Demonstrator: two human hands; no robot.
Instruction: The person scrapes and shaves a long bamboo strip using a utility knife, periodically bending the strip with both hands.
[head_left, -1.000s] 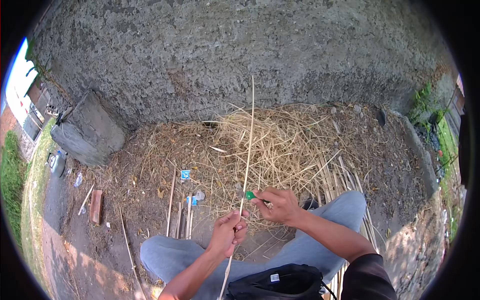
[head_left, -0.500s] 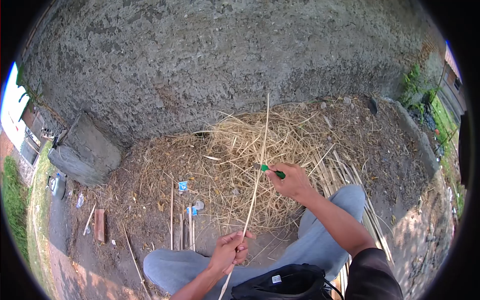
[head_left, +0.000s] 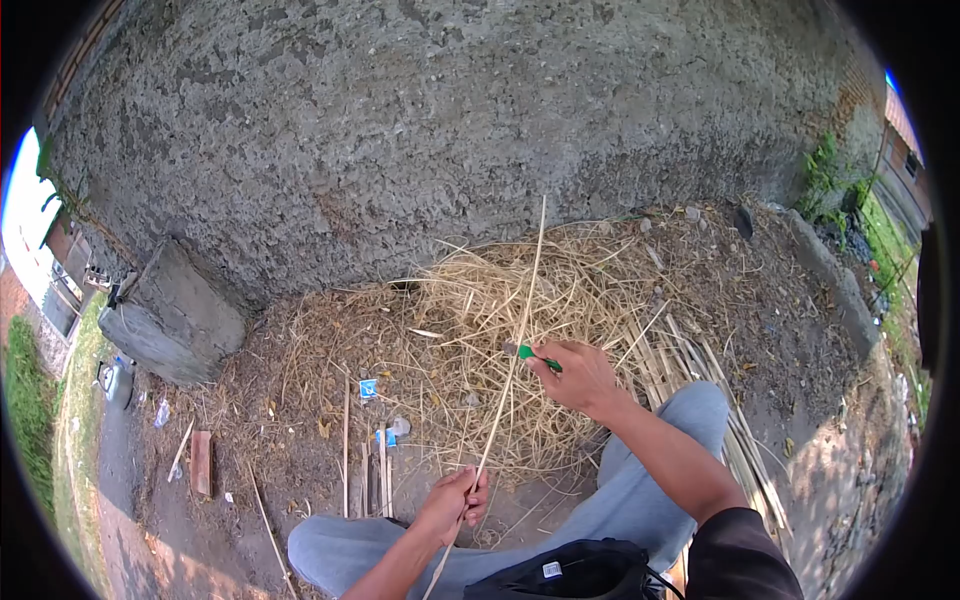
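My left hand (head_left: 452,507) is closed round the lower part of a long, thin bamboo strip (head_left: 497,424), which slants up and away from me. Farther up, my right hand (head_left: 575,375) grips a green-handled knife (head_left: 526,352), probably a utility cutter. Its short blade lies against the strip, near the strip's middle. The far tip of the strip points toward the wall, and its lower end runs down past my left hand. Beneath both hands is a heap of pale shavings (head_left: 480,300).
A rough grey wall (head_left: 480,120) rises ahead. Split bamboo slats (head_left: 740,440) lie beside my right knee, with more thin sticks (head_left: 347,440) by the left. A concrete block (head_left: 180,320), a reddish wood piece (head_left: 201,463) and a kettle (head_left: 117,382) are at left. A black bag (head_left: 570,572) rests on my lap.
My right hand and the knife have shifted slightly downward along the strip. My left hand has moved a little left, still holding the strip. The whole view has tilted slightly.
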